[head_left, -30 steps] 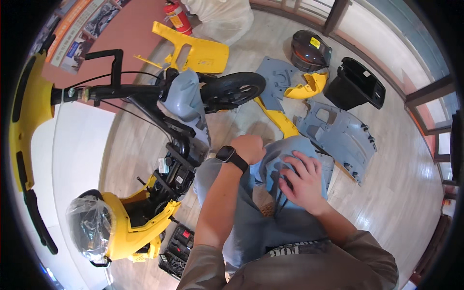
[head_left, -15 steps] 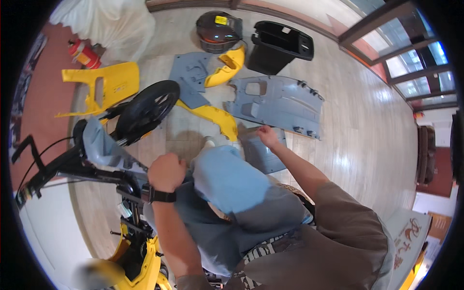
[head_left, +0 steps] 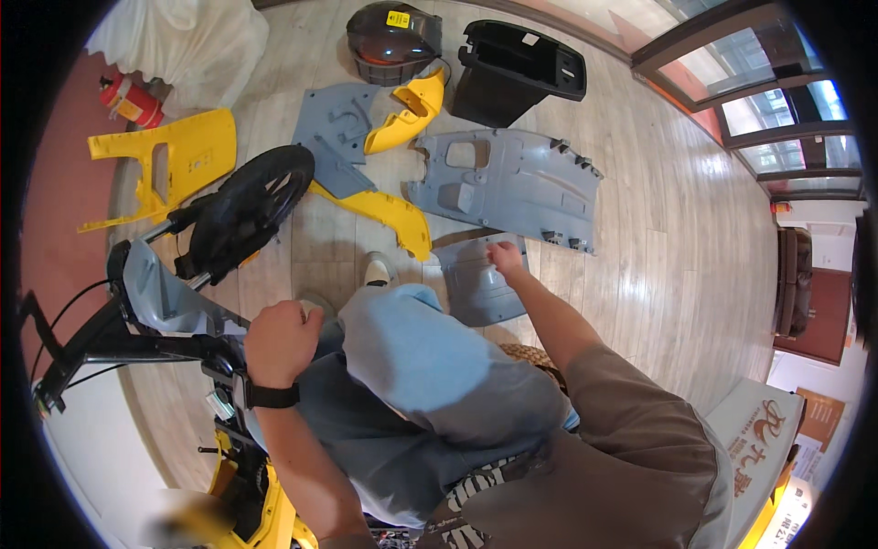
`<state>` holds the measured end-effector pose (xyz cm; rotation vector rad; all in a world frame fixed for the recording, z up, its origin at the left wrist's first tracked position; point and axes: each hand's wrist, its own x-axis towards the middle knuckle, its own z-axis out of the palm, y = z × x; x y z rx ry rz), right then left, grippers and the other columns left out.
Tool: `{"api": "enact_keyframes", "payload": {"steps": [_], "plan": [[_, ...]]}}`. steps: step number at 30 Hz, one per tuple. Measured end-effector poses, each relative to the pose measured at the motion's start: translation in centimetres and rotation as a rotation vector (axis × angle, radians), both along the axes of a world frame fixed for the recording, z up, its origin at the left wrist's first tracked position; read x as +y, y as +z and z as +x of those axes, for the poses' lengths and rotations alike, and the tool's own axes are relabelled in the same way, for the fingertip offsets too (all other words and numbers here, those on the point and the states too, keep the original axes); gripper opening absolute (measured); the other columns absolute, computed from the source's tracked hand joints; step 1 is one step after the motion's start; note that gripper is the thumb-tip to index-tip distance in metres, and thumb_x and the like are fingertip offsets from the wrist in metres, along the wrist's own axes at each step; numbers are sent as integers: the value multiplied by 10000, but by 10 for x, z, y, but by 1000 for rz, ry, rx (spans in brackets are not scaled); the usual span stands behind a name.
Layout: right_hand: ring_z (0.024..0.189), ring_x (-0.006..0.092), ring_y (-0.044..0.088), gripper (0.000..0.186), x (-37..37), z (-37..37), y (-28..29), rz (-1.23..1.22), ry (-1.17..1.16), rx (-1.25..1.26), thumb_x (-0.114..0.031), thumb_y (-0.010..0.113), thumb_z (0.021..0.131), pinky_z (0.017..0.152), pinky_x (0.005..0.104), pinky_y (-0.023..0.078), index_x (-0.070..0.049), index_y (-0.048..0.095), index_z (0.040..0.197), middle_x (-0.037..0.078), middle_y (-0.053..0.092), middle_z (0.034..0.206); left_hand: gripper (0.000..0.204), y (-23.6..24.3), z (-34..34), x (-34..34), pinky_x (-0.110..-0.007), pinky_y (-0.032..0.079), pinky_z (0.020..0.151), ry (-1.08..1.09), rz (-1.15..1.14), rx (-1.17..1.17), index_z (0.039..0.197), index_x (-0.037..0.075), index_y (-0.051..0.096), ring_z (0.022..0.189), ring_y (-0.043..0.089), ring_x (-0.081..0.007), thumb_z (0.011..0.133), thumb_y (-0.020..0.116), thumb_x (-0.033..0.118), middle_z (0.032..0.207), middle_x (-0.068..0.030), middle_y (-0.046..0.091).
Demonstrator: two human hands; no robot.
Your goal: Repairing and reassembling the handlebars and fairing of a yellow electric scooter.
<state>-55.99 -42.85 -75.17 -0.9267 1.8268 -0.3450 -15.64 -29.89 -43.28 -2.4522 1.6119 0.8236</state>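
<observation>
My left hand (head_left: 282,343), a dark watch band (head_left: 273,395) at its wrist, is closed with the thumb on top. It sits beside the rear tip of a grey front fairing (head_left: 169,291) on a partly stripped scooter (head_left: 146,349). Its curled fingers are mostly hidden from above. My right hand (head_left: 504,259) is closed in a pinch over a small grey panel (head_left: 480,291) on the floor. Whatever lies between those fingers is too small or hidden to see. A larger grey floor panel (head_left: 526,188) lies just beyond that hand.
Yellow body panels (head_left: 206,151), a curved yellow strip (head_left: 389,215) and a grey plate (head_left: 334,119) lie ahead. Behind them are a black bin-like box (head_left: 498,87) and a dark helmet (head_left: 393,41). The scooter's front wheel (head_left: 251,210) and a fire extinguisher (head_left: 133,101) are left.
The whole view has shifted, so the floor parts appear further left and higher. My left hand has drawn slightly back toward me. My right hand remains closed above the small grey panel.
</observation>
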Motion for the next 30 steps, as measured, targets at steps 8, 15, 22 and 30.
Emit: {"api": "enact_keyframes", "payload": {"steps": [8, 15, 22, 30], "plan": [[922, 325, 675, 470, -75, 126, 23, -199, 537, 155, -417, 687, 760, 839, 408, 525, -36, 659, 1034, 147, 709, 965, 453, -4, -8, -2, -491, 536, 694, -24, -5, -149, 804, 41, 714, 795, 675, -386, 859, 572, 467, 807, -187, 691], [1152, 379, 578, 726, -115, 239, 13, -279, 803, 161, -403, 722, 752, 982, 420, 466, -19, 469, 1314, 233, 598, 1236, 497, 4, -15, -3, -485, 522, 681, 83, -17, -150, 773, 30, 690, 792, 663, -384, 865, 569, 503, 799, -195, 676], [1319, 356, 457, 760, -143, 265, -35, -421, 988, 267, -278, 674, 780, 1099, 418, 367, -35, 372, 1434, 219, 490, 1405, 449, 18, -21, -9, -462, 529, 631, 107, -27, -145, 792, 48, 675, 714, 677, -353, 854, 603, 486, 723, -183, 670], [1167, 290, 580, 356, -124, 306, -23, -398, 878, 454, -238, 609, 843, 1012, 494, 409, -144, 616, 1187, 104, 655, 1195, 457, 14, -8, 5, -465, 519, 593, 119, -29, -167, 830, 56, 612, 674, 672, -356, 868, 601, 511, 679, -175, 656]]}}
